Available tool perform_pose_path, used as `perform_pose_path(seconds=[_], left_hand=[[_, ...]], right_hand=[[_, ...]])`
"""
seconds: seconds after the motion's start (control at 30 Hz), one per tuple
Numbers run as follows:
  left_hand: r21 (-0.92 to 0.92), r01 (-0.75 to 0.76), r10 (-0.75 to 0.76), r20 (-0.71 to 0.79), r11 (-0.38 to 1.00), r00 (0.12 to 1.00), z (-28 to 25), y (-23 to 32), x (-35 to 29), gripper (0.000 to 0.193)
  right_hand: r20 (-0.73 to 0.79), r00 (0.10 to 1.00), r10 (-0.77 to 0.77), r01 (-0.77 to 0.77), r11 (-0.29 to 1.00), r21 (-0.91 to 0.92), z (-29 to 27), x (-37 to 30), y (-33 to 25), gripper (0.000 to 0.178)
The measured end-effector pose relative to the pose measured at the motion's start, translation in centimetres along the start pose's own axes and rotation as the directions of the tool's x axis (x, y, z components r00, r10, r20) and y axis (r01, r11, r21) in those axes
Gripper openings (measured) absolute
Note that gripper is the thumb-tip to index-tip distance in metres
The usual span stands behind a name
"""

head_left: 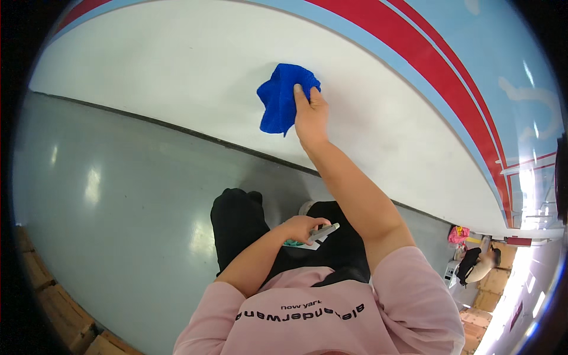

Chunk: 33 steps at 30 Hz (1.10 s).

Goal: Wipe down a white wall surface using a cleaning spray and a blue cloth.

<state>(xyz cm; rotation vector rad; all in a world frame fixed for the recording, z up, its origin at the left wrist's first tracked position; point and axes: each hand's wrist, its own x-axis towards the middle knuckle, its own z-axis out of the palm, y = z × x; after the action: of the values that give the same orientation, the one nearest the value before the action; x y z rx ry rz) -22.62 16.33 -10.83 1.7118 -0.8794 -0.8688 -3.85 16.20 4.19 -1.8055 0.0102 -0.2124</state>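
Glossy grey floor (118, 189) meets a big white panel (177, 59) along a dark strip (226, 143), and higher up the white gives way to red stripes (414, 50) and light blue paint (500, 59). From my remote seat I see my right hand (310, 121) with a blue cloth (278, 97) gripped between thumb and fingers, the cloth looking spread against the white panel. I judge the step in hand to be wiping; the next move seems to call for flat, even pressure, without the loose left side folding under. My left hand (299, 228) is low over the black trousers (236, 219), fingers half curled around a pale flat thing (325, 231) that I can't identify. Cardboard boxes (62, 307) stand at lower left; far right, another person (473, 266) is near a pink bundle (458, 235).
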Motion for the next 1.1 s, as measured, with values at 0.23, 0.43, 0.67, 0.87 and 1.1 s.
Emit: perform_pose_path(seconds=[0.23,0.43,0.67,0.87,1.1], left_hand=[[0.011,-0.005,0.005,-0.016,1.000,1.000,0.5,-0.4,0.4,0.075],[0.007,-0.003,0.003,-0.008,1.000,1.000,-0.1,0.2,0.0,0.074],[-0.001,0.014,-0.014,0.007,1.000,1.000,0.2,-0.1,0.5,0.076],[0.001,0.047,-0.047,-0.013,0.999,0.999,-0.6,0.7,-0.3,0.076],[-0.008,0.034,-0.034,0.034,0.999,0.999,-0.6,1.6,-0.2,0.076]], right_hand=[[0.026,0.963,-0.269,0.266,0.932,-0.246,1.0,0.6,-0.4,0.027],[0.044,0.975,-0.217,0.220,0.935,-0.278,-0.6,-0.4,0.3,0.025],[0.151,0.950,-0.274,0.307,0.907,-0.287,0.7,0.7,-1.0,0.021],[0.307,0.929,-0.208,0.334,0.828,-0.450,0.0,-0.7,-0.1,0.020],[0.538,0.684,-0.493,0.715,0.306,-0.628,1.3,1.9,-0.5,0.012]])
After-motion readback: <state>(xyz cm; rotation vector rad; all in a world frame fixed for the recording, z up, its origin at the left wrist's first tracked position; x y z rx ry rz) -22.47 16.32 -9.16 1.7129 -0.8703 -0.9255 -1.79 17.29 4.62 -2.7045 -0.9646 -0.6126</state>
